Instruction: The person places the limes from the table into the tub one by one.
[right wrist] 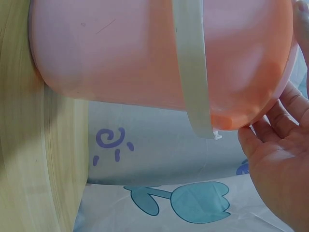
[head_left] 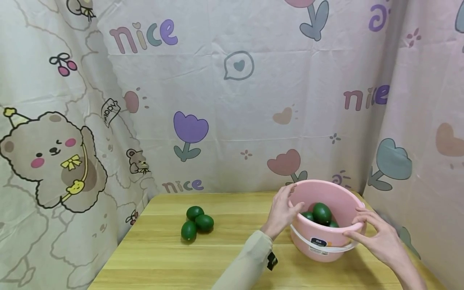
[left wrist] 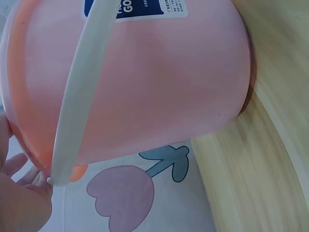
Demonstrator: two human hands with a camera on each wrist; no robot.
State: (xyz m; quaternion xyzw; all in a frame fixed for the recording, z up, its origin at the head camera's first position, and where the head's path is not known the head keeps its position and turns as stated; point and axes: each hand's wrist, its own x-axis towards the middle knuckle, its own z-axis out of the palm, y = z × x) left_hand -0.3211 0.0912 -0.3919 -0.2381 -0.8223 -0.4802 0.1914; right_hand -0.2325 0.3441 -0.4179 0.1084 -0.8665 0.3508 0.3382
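A pink plastic bucket [head_left: 314, 238] stands at the right of the table, leaning slightly, with several dark green, egg-shaped fruits [head_left: 321, 213] inside. Its white handle [head_left: 305, 240] hangs down across the front, over a dark label. My left hand [head_left: 282, 211] grips the rim at the left side, thumb toward the near edge. On the opposite side, my right hand [head_left: 380, 235] holds the rim between thumb and fingers. In the right wrist view, fingertips [right wrist: 248, 137] press under the rim beside the handle's joint. Lower parts of the fruits are hidden by the bucket wall.
Three more dark green fruits [head_left: 197, 222] lie close together on the wooden table [head_left: 152, 251], left of the bucket. A printed cloth curtain [head_left: 232, 100] hangs behind the table and along both sides. A black strap piece [head_left: 272, 261] shows at the left wrist.
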